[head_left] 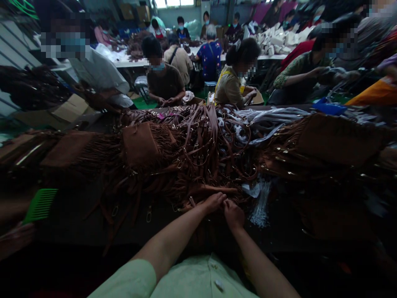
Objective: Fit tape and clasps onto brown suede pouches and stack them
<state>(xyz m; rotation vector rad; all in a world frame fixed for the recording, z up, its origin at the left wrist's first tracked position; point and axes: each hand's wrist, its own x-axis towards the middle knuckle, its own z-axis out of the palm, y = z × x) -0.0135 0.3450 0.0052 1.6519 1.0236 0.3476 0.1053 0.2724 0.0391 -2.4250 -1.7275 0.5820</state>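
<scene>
My left hand and my right hand meet at the near side of the table, their fingertips pinched together. Whatever is between the fingers is too small and dark to make out. Right behind them lies a brown suede-like fringed bag, its top edge towards my hands. Just right of my right hand is a bundle of thin clear plastic strands, with a crumpled clear plastic piece at its top. A heap of brown straps with metal clasps spreads beyond the bag.
Stacked fringed bags lie left and right on the dark table. Grey wrapped straps lie at the back. At far left another person's hand holds a green wide-toothed comb. Several co-workers sit or stand across the table.
</scene>
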